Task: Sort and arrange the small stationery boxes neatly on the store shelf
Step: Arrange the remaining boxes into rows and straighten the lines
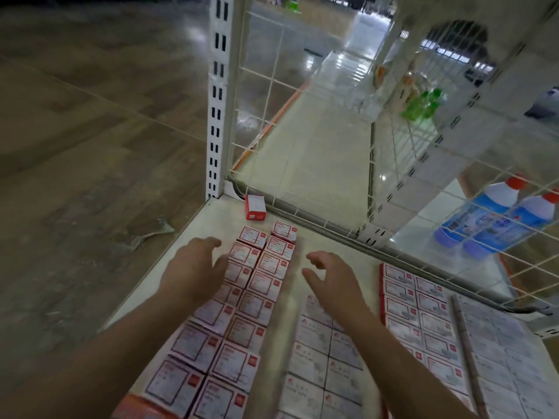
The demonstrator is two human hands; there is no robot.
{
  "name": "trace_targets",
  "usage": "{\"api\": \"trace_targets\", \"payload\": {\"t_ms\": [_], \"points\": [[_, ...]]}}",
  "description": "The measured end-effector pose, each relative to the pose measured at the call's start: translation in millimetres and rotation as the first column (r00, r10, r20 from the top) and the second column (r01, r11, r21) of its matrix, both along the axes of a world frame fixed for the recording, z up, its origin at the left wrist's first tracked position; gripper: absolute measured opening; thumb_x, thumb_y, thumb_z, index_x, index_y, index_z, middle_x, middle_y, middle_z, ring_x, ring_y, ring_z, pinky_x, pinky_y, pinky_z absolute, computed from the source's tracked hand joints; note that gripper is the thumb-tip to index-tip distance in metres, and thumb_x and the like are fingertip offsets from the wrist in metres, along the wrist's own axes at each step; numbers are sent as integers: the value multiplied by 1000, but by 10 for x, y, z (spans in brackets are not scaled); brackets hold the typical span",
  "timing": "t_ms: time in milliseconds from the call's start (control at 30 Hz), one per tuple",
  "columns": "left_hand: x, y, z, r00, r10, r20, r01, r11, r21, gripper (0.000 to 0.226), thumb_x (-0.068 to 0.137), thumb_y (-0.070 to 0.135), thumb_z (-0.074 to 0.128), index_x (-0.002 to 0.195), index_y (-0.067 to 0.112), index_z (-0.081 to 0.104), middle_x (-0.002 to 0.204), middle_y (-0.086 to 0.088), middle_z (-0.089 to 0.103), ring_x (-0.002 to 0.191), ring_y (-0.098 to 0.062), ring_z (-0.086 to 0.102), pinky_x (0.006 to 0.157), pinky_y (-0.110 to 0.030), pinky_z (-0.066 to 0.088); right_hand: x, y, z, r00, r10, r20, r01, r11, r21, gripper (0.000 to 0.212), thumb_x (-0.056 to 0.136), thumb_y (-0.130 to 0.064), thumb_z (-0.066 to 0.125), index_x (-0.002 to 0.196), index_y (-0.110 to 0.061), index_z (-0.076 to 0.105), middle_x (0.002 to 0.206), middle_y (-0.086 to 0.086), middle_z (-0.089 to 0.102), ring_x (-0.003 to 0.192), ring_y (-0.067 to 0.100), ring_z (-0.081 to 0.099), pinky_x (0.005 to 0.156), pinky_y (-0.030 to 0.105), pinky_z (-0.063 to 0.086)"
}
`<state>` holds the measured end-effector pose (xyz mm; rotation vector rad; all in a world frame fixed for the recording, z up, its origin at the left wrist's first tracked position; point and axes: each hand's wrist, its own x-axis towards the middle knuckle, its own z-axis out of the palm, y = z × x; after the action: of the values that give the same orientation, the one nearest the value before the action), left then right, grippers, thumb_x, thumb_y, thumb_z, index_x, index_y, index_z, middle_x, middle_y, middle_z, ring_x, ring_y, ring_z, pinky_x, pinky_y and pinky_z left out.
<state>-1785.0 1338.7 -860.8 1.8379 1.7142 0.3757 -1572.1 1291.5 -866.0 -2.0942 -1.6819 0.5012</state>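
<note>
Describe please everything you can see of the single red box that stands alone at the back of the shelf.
The red box is small, seemingly cardboard, with a white top face and a white label low on its front. It stands upright, slightly turned, in the back left corner of the shelf, close to the wire grid; whether they touch is unclear. It is apart from the rows of boxes, and neither hand touches it.

- The print on the small stationery boxes (254, 308) is smeared by blur and cannot be read.
- Some boxes in the left rows are covered by the left hand (193, 269).
- The nearest boxes are cut off by the bottom edge.
- The labels of the blue bottles (496, 217) behind the wire grid (453, 213) are too small to tell.
</note>
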Motion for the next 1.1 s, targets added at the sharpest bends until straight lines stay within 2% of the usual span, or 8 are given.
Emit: {"api": "trace_targets", "payload": {"t_ms": [167, 233, 367, 500, 600, 700, 800, 1100], "points": [[-313, 128, -158, 993, -64, -102, 54, 994, -100, 52, 99, 38, 35, 144, 13, 32, 149, -5, 33, 136, -19, 33, 107, -28, 27, -336, 436, -21, 995, -86, -50, 89, 993, 73, 28, 91, -23, 56, 116, -14, 61, 111, 1, 62, 95, 10, 55, 80, 18, 40], [-396, 180, -202, 990, -86, -112, 67, 984, -167, 49, 100, 38, 30, 140, 11, 37, 147, -7, 35, 134, -21, 35, 106, -30, 29, -440, 585, -45, 993, -109, -53, 113, 990, 88, 29, 91, -25, 56, 117, -14, 61, 112, 1, 62, 96, 10, 55, 82, 20, 41], [-486, 295, -358, 985, -126, -118, 104, 979, -173, 37, 99, 38, 31, 101, 10, 54, 111, -7, 51, 105, -25, 53, 88, -36, 42, -604, 840, -108, 993, -116, -11, 116, 990, 78, 30, 92, -27, 53, 119, -15, 58, 116, 1, 59, 102, 11, 53, 83, 21, 38], [-484, 379, -392, 980, -119, -162, 103, 990, -100, 36, 97, 38, 32, 90, 13, 57, 99, -6, 55, 96, -24, 54, 79, -33, 43, -671, 1107, -134, 991, -125, 47, 121, 990, 68, 35, 90, -29, 56, 120, -10, 58, 116, 5, 58, 105, 18, 55, 82, 23, 39], [-460, 416, -380, 983, -89, -158, 75, 993, -93, 40, 97, 40, 31, 93, 12, 60, 103, -10, 52, 98, -26, 53, 79, -33, 43, -675, 1291, -182, 989, -146, 20, 145, 989, 33, 33, 86, -32, 60, 112, -12, 61, 110, 6, 60, 95, 18, 57, 76, 25, 42], [-461, 417, -400, 983, -94, -159, 79, 992, -103, 42, 98, 41, 32, 99, 11, 61, 109, -8, 48, 104, -25, 50, 85, -34, 44, -723, 1399, -205, 989, -150, 17, 150, 988, -26, 40, 83, -36, 62, 119, -17, 57, 115, 5, 59, 99, 20, 59, 86, 38, 50], [-474, 403, -417, 982, -105, -156, 92, 992, -90, 42, 98, 42, 32, 105, 12, 60, 116, -7, 45, 108, -23, 48, 89, -34, 44, -752, 1461, -215, 988, -131, 77, 136, 989, -54, 51, 87, -33, 60, 131, -11, 47, 127, 7, 51, 115, 22, 50, 93, 33, 42], [-472, 389, -394, 985, -103, -140, 86, 989, -121, 42, 99, 41, 31, 113, 13, 58, 124, -5, 44, 112, -22, 50, 90, -34, 44, -802, 1507, -237, 979, -171, 112, 173, 985, -10, 39, 88, -28, 59, 120, -5, 53, 119, 10, 55, 106, 23, 53, 84, 29, 41]]}}
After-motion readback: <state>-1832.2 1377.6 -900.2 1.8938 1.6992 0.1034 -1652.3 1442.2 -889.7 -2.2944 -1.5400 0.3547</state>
